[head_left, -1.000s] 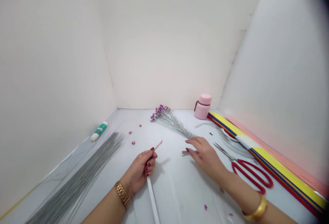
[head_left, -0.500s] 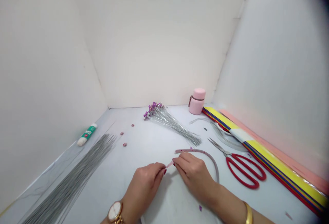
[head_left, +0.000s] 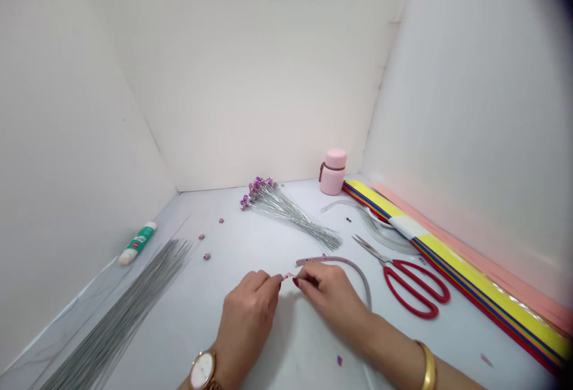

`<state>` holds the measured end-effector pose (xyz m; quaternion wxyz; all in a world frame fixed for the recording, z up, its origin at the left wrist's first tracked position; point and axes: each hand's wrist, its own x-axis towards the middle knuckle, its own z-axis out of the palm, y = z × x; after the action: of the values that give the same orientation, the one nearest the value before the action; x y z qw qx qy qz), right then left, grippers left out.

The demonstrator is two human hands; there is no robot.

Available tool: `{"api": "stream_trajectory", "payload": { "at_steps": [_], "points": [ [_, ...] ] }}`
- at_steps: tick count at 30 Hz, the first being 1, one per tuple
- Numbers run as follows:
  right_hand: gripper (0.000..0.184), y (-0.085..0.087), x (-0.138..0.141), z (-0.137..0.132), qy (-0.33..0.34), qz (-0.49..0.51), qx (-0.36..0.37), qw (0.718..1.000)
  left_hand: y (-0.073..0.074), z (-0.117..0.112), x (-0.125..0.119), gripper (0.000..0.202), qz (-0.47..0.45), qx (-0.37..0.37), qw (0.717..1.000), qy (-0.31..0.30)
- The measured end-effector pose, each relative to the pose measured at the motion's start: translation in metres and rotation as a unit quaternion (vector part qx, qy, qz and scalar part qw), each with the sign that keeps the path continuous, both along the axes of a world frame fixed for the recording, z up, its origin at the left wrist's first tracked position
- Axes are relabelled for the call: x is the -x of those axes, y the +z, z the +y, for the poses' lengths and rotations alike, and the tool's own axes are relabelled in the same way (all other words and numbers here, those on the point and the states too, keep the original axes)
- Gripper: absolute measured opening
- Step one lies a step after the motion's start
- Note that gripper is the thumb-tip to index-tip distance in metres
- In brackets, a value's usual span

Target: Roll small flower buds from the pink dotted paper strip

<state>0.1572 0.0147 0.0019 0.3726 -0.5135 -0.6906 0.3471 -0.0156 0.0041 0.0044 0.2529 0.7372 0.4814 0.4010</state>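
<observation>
Since the earliest frame, your right hand (head_left: 333, 297) has moved from beside the wire stems (head_left: 298, 215) to meet your left hand (head_left: 249, 312). Head view: both hands pinch the narrow strip (head_left: 289, 276), which spans the small gap between your fingertips. Judgement: keep both pinches close, edges aligned, tension light. A curved strip (head_left: 308, 261) lies just beyond your right grip, red scissors (head_left: 388, 262) to its right.

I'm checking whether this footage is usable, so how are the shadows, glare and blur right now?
Head view: soft shadow between left hand and right hand; head view: glints along the yellow strips; head view: dark, blurred upper right corner.
</observation>
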Motion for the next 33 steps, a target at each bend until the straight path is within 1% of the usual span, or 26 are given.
{"api": "stream_trajectory", "payload": {
  "at_steps": [1, 3, 5, 6, 7, 11, 13, 15, 18, 22, 27, 29, 31, 33],
  "points": [
    [0.019, 0.000, 0.001, 0.000, 0.009, 0.034, 0.043, 0.998, 0.000, -0.001, -0.002, 0.015, -0.020, 0.030, 0.999, 0.008],
    [0.021, -0.002, 0.005, 0.001, 0.028, 0.104, 0.122, 0.987, -0.001, -0.002, -0.005, 0.014, -0.067, 0.111, 0.991, 0.026],
    [0.024, -0.003, 0.008, 0.000, 0.040, 0.167, 0.176, 0.969, -0.002, -0.002, -0.008, 0.014, -0.109, 0.192, 0.975, 0.030],
    [0.024, -0.004, 0.010, -0.001, 0.044, 0.194, 0.194, 0.961, -0.002, -0.002, -0.008, 0.014, -0.127, 0.219, 0.967, 0.023],
    [0.024, -0.004, 0.011, -0.003, 0.046, 0.214, 0.205, 0.954, -0.002, -0.002, -0.009, 0.014, -0.142, 0.231, 0.962, 0.014],
    [0.017, -0.002, 0.016, -0.008, 0.024, 0.305, 0.231, 0.924, -0.002, -0.003, -0.010, 0.012, -0.164, 0.213, 0.963, 0.015],
    [0.015, -0.002, 0.018, -0.010, 0.019, 0.352, 0.253, 0.901, -0.001, -0.003, -0.011, 0.013, -0.169, 0.242, 0.955, 0.013],
    [0.014, -0.003, 0.019, -0.010, 0.024, 0.372, 0.270, 0.888, -0.001, -0.004, -0.012, 0.014, -0.178, 0.290, 0.940, 0.013],
    [0.011, -0.006, 0.020, -0.008, 0.028, 0.368, 0.273, 0.888, -0.001, -0.004, -0.013, 0.013, -0.195, 0.327, 0.924, 0.020],
    [0.012, -0.009, 0.021, -0.007, 0.014, 0.352, 0.257, 0.900, -0.002, -0.005, -0.013, 0.013, -0.217, 0.337, 0.916, 0.001],
    [0.008, -0.008, 0.023, -0.008, -0.002, 0.319, 0.239, 0.917, 0.001, -0.006, -0.014, 0.008, -0.233, 0.358, 0.904, -0.022],
    [0.007, -0.008, 0.023, -0.008, 0.003, 0.307, 0.236, 0.922, 0.001, -0.006, -0.014, 0.012, -0.228, 0.359, 0.905, -0.011],
    [0.008, -0.009, 0.023, -0.007, 0.015, 0.293, 0.236, 0.926, -0.001, -0.005, -0.013, 0.018, -0.221, 0.354, 0.909, 0.016],
    [0.010, -0.010, 0.021, -0.006, 0.032, 0.278, 0.238, 0.930, -0.003, -0.005, -0.011, 0.022, -0.236, 0.353, 0.905, 0.031]
  ]
}}
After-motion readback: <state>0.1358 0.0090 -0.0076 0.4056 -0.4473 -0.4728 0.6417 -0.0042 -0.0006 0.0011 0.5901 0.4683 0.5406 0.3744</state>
